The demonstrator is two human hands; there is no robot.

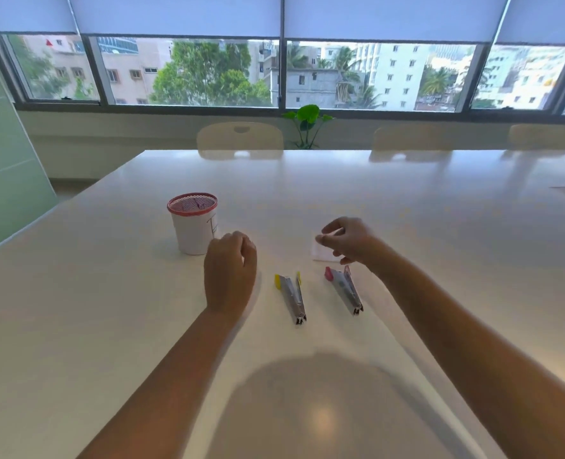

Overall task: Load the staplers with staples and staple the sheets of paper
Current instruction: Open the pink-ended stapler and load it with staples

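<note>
Left hand (229, 271) centre frame, fingers loosely curled, holds nothing | right hand (347, 240) above small white paper (322, 253), fingers half-curled, grip on it unclear | yellow stapler (291, 298) and pink stapler (345, 289) lie open between the hands | mesh cup (193, 226) just left | bare table (407, 200) beyond; left edge diagonal.
</note>
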